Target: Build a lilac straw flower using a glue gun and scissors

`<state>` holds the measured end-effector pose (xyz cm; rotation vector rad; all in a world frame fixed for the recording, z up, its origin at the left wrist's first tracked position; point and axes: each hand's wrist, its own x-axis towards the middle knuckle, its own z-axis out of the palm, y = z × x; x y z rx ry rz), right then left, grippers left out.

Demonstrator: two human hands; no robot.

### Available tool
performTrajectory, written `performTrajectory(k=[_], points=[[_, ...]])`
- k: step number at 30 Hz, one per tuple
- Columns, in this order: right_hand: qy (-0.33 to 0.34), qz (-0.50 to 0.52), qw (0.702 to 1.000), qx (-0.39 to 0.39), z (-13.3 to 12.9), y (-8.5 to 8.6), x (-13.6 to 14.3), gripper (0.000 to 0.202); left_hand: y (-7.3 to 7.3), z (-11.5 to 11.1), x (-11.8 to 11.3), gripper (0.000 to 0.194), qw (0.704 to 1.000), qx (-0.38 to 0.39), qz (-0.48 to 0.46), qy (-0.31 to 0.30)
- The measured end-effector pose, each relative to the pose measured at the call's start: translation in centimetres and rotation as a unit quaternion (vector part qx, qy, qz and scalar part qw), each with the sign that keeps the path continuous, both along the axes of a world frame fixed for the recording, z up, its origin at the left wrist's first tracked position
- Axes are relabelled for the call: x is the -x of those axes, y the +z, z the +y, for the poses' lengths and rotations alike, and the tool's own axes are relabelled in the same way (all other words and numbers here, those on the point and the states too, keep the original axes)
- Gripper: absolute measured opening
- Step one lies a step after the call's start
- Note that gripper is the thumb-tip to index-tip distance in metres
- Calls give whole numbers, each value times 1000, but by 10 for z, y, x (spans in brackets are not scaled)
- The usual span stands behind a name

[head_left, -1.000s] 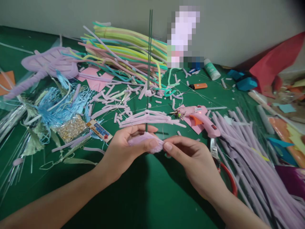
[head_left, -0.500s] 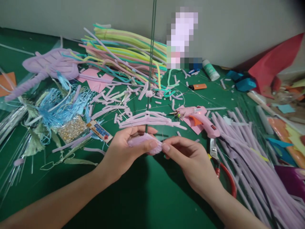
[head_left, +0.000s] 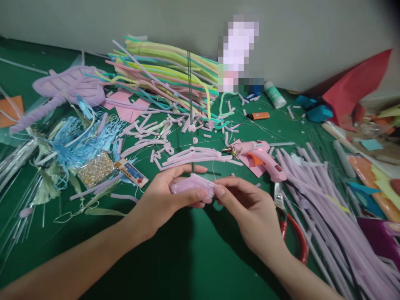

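My left hand (head_left: pixel 170 191) is closed around a small lilac bundle of pipe-cleaner pieces (head_left: pixel 190 184), thumb laid along its front. Thin dark green stems (head_left: pixel 190 112) rise upright from behind the bundle. At its right end, my right hand (head_left: pixel 246 204) pinches thumb against forefinger; a thin strand loops up from there. Exactly what lies between those fingertips is hidden. Just beyond both hands lie cut lilac pipe-cleaner strips (head_left: pixel 196 155). A pink glue gun (head_left: pixel 254 151) rests to their right, with red-handled pliers or cutters (head_left: pixel 303 239), partly covered, beside my right wrist.
Long lilac pipe cleaners (head_left: pixel 331 221) spread at the right. Coloured pipe cleaners (head_left: pixel 165 68) lie at the back near an orange lighter (head_left: pixel 258 116). To the left are blue tassels (head_left: pixel 73 137), a bag of gold beads (head_left: pixel 95 171) and a lilac fan-shaped piece (head_left: pixel 70 85).
The green stems have swung from leaning right to nearly upright or slightly left. The bundle has turned a little in my hands, and both hands have kept their hold. The view has shifted slightly.
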<state>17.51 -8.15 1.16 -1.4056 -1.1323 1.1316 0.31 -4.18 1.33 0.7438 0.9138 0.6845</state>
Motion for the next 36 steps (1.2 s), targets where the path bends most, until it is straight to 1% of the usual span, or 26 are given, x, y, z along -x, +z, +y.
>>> performTrajectory(k=[2, 4, 9, 15, 22, 28, 36], points=[[-20, -9, 1000, -8, 0, -1, -1, 6, 0, 1, 1, 39, 1000, 2, 8, 16], [-31, -30, 999, -32, 0, -3, -2, 6, 0, 1, 0, 37, 1000, 3, 12, 28], [-4, -103, 989, -107, -3, -6, -2, 6, 0, 1, -1, 33, 1000, 10, -7, 24], [10, -139, 979, -150, -5, -9, -4, 11, 1, 1, 0, 32, 1000, 7, -14, 17], [6, -160, 973, -165, -5, -9, -4, 12, 1, 1, 0, 33, 1000, 16, -18, 12], [7, -178, 971, -156, -5, -8, -6, 10, 2, 0, 0, 33, 1000, 13, -15, 14], [11, -190, 968, -166, -5, -5, -5, 10, 3, 0, 0, 33, 1000, 20, -7, 12]])
